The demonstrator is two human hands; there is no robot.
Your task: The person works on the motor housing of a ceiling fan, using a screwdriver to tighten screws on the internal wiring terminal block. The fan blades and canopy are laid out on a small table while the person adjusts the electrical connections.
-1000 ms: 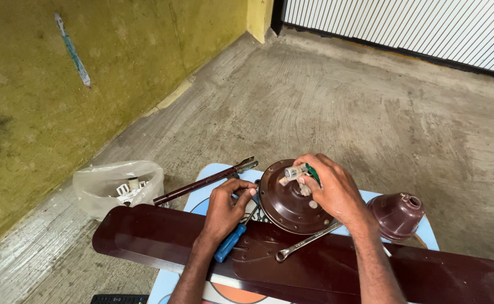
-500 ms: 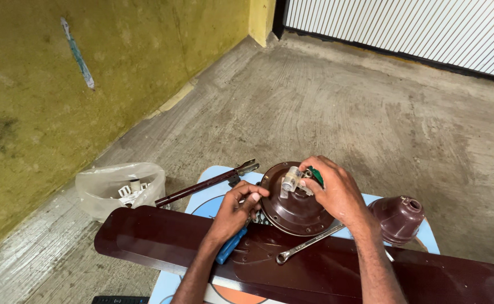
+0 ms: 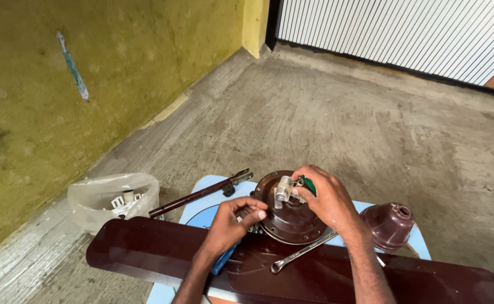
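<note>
Round dark-brown metal fan motor housing point(image 3: 289, 217) sits on the light-blue tabletop point(image 3: 202, 194), above the long brown blade point(image 3: 146, 253). Right hand point(image 3: 326, 200) is on top of it, fingers closed round a small white-and-green part point(image 3: 286, 188). Left hand point(image 3: 233, 222) pinches at the housing's left rim, steel spanner point(image 3: 303, 254) just below.

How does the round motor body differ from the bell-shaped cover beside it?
The motor body is wide, flat and disc-like; the cover is smaller and dome-shaped with a hole at its top. The motor body is being worked on, with the left hand at its edge and the right hand on top; the cover stands untouched to the right. Both are glossy dark brown and sit on the pale blue table.
</note>
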